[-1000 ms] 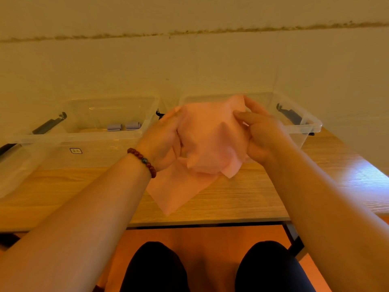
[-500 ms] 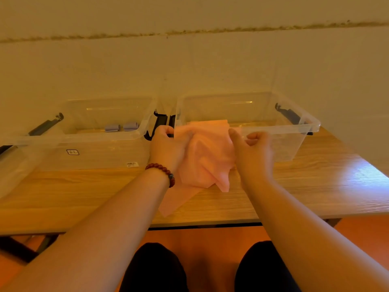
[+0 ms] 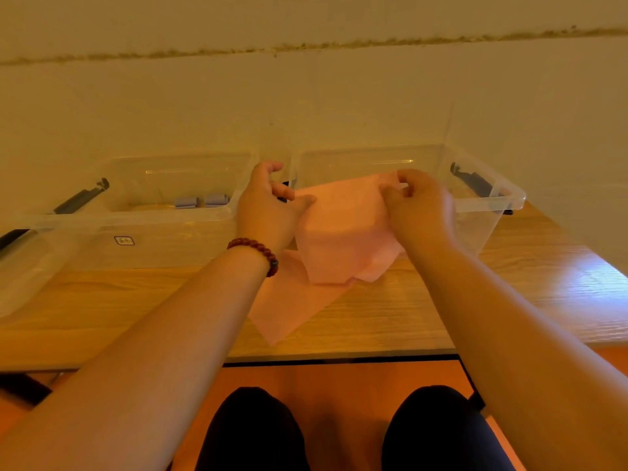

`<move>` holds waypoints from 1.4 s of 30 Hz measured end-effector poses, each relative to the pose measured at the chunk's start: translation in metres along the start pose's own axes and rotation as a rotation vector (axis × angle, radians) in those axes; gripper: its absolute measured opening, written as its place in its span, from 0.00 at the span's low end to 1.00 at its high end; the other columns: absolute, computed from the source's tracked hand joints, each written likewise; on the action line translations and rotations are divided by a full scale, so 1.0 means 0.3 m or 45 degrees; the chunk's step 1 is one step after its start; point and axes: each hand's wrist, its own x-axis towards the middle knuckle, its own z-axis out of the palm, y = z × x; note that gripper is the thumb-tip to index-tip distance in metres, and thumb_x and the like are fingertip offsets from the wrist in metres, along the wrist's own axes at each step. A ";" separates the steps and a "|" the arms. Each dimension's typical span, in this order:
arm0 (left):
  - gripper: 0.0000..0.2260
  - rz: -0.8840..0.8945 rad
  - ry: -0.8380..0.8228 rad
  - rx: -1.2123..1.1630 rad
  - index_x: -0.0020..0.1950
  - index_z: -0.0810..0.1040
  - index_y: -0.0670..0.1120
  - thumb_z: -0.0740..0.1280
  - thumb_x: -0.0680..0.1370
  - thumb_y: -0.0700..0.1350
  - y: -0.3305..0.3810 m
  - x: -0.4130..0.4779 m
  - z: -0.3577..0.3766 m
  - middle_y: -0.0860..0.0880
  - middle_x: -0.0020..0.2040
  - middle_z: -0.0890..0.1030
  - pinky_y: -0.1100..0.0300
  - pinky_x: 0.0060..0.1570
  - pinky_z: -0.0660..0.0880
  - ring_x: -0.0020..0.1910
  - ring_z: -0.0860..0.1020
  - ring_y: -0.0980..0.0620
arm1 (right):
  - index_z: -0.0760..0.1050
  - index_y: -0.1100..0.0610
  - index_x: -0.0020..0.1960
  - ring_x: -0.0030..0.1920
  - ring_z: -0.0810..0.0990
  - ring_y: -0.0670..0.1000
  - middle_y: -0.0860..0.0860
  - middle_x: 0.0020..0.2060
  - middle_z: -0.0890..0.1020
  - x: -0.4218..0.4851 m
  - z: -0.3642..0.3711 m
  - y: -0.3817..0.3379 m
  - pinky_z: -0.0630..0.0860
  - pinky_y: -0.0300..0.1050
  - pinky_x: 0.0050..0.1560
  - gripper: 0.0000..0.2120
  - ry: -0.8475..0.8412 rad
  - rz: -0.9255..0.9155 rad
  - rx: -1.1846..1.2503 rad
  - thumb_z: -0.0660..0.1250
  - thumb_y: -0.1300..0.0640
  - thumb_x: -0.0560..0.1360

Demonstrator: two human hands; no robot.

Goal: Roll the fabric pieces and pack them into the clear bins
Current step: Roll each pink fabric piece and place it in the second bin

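Observation:
A pink fabric piece (image 3: 339, 239) hangs between my hands above the wooden table (image 3: 390, 317), its lower corner trailing on the tabletop. My left hand (image 3: 268, 209), with a bead bracelet at the wrist, holds the fabric's left edge with thumb and fingers. My right hand (image 3: 419, 205) pinches the upper right corner. Two clear bins stand behind: the left bin (image 3: 163, 232) contains two small grey fabric rolls (image 3: 202, 200); the right bin (image 3: 486, 212) sits partly hidden behind the fabric.
A wall rises directly behind the bins. Black latch handles (image 3: 475, 183) stick out at the bins' outer ends. Another clear bin's edge (image 3: 20, 266) shows at far left. My knees are under the table's front edge (image 3: 339, 360).
Both hands have lowered the fabric from in front of the bins, then spread apart, opening the bunched cloth wider. The lower corner stays on the table.

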 end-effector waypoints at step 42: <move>0.14 -0.179 -0.045 0.053 0.48 0.71 0.49 0.72 0.72 0.55 -0.030 -0.036 0.024 0.57 0.43 0.72 0.62 0.39 0.72 0.39 0.71 0.58 | 0.70 0.52 0.49 0.35 0.72 0.44 0.46 0.38 0.73 -0.039 0.003 0.021 0.69 0.38 0.30 0.10 0.093 0.124 0.177 0.72 0.54 0.75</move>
